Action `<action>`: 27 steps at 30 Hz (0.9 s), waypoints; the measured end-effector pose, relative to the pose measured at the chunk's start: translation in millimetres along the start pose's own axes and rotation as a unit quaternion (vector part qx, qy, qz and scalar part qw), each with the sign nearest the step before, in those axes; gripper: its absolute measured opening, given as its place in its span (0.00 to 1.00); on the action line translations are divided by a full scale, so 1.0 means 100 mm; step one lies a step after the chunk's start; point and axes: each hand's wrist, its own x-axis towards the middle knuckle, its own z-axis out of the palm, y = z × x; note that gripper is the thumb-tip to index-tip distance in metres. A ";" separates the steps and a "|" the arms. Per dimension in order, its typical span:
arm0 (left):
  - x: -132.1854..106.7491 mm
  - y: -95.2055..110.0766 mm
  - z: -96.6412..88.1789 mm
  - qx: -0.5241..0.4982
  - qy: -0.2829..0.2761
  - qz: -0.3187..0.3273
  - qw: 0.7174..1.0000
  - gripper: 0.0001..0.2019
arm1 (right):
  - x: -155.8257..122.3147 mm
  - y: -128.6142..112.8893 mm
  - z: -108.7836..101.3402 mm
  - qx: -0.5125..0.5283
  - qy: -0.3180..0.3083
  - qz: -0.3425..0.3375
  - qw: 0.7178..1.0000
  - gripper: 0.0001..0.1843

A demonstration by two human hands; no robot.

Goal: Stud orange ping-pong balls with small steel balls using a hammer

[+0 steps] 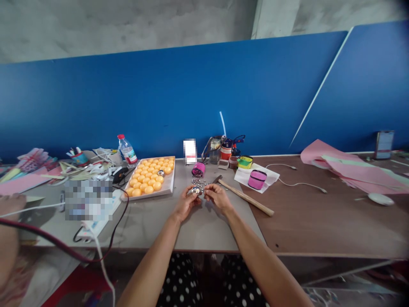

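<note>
My left hand (184,207) is closed around a shiny silver round piece (196,190), held low over the grey worktop. Close beside it, my right hand (218,198) has thumb and fingertips pinched together; what is between them is too small to make out. Small shiny metal bits (199,183) lie scattered just beyond my fingertips. Behind them a magenta pouch (198,169) with dark trim rests on its side, its mouth facing me. A hammer (247,198) with a wooden handle lies right of my right hand, its head near the bits.
Left stands a shallow tray (173,181) of orange balls (145,175), with one silver piece (160,172) among them. A bottle (127,149), power strip (100,217) and cables are farther left, near another person's hand (12,205). Right are a pink pouch (257,179) and a white mouse (381,199).
</note>
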 end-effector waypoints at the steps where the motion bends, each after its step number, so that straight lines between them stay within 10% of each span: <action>1: 0.00 0.00 0.00 0.002 -0.001 -0.001 1.000 0.25 | 0.00 0.00 0.00 0.004 -0.001 0.002 1.000 0.14; 27: 0.02 -0.04 -0.05 0.020 -0.033 -0.011 0.999 0.22 | -0.04 0.05 0.02 -0.006 -0.052 0.027 0.998 0.13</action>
